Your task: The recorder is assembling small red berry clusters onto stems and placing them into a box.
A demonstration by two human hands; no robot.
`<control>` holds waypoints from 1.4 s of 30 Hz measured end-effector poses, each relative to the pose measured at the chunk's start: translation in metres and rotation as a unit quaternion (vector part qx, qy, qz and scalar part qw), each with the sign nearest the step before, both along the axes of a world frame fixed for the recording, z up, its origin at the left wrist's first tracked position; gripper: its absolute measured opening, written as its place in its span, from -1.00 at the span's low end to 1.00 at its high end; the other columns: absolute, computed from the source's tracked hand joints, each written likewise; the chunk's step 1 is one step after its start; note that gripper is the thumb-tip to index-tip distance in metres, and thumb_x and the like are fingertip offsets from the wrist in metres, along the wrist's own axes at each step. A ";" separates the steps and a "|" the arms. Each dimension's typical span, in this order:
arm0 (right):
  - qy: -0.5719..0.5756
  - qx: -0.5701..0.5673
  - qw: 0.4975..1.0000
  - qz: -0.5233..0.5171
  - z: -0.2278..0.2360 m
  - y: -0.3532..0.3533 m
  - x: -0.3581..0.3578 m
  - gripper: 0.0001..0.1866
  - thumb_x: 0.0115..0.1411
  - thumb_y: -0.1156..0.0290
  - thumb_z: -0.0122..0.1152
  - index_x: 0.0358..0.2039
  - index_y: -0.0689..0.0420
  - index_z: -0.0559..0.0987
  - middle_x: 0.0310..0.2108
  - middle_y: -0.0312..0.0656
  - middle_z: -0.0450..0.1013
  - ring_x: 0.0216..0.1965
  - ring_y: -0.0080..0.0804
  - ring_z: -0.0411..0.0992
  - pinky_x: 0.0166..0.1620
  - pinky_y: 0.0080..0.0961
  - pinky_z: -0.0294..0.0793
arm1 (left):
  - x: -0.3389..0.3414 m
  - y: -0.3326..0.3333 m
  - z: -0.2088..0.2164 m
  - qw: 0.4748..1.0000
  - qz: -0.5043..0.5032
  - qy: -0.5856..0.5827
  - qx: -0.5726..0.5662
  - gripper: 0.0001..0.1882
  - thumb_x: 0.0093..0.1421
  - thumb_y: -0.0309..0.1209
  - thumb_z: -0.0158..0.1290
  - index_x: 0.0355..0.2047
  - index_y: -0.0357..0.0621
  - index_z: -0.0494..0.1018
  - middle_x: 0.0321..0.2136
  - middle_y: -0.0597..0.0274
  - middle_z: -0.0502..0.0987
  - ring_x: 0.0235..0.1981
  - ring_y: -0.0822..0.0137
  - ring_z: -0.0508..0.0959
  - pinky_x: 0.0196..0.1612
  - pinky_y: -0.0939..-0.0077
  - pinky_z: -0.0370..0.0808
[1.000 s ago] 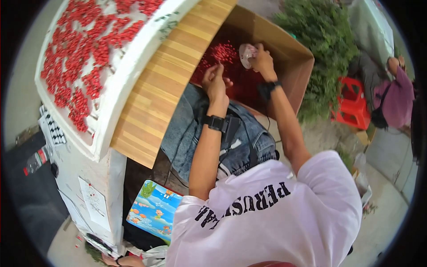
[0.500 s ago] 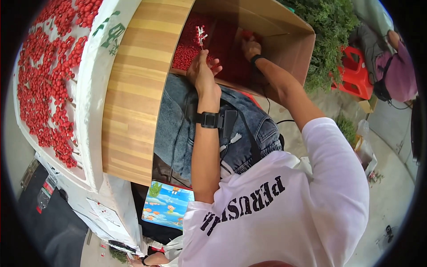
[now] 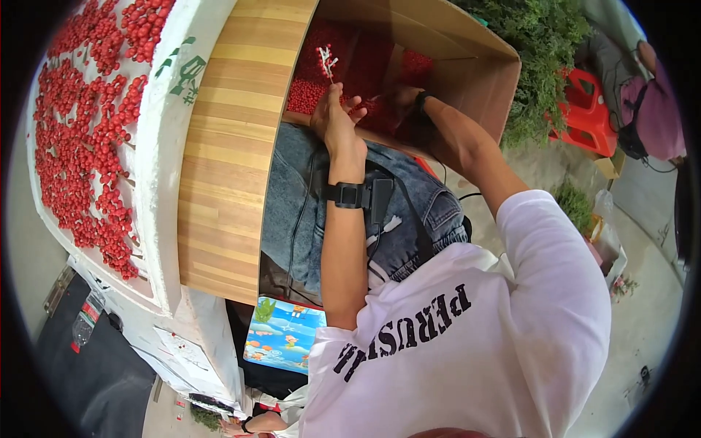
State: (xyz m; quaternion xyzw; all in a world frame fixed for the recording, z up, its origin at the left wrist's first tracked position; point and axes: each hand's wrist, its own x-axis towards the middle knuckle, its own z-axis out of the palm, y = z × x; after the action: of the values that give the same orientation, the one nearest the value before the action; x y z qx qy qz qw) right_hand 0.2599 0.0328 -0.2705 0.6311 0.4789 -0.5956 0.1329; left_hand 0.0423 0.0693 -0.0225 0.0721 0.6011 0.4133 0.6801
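Note:
Between the thumb and forefinger of my left hand (image 3: 338, 120) is the thin stem of an artificial berry sprig (image 3: 328, 64). Its white twigs stand upward, with red berries on some tips. My other left fingers are loosely spread. My right hand (image 3: 400, 98) reaches into a cardboard box (image 3: 478, 71), a little right of the left hand. It is shadowed and blurred, so its fingers and anything in them cannot be made out. Loose red berries (image 3: 303, 96) lie in the box behind the left hand, and a smaller heap of berries (image 3: 416, 63) lies in its far corner.
A wood-striped board (image 3: 226, 153) borders the box on the left. Past it, a white foam block (image 3: 157, 212) carries many finished-looking berry sprigs (image 3: 80, 160). Green foliage (image 3: 540, 66) and a red stool (image 3: 590, 117) are at right. A colourful picture box (image 3: 285, 336) lies near my left elbow.
My right hand has moved left from the far-corner berries toward the left hand, uncovering that heap. The left hand still pinches the sprig, nearly in place. The view has shifted slightly.

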 end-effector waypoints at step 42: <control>-0.212 0.424 0.837 -0.274 0.136 0.082 -0.046 -0.42 0.04 0.43 0.21 0.10 0.08 0.25 0.05 0.13 0.29 -0.03 0.17 0.38 -0.10 -0.06 0.45 | -0.017 -0.008 0.008 0.999 -0.012 0.020 -0.036 -0.85 0.26 -0.30 0.03 -0.20 -0.02 0.49 -0.37 0.44 0.45 -0.51 0.56 0.41 -0.51 0.65 0.31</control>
State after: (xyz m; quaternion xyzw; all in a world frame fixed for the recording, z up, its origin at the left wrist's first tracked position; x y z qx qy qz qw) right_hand 0.2140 0.1150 -0.1347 0.8422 0.4518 -0.1980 -0.2178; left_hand 0.0249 0.0618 -0.0143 0.0626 0.6283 0.3817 0.6750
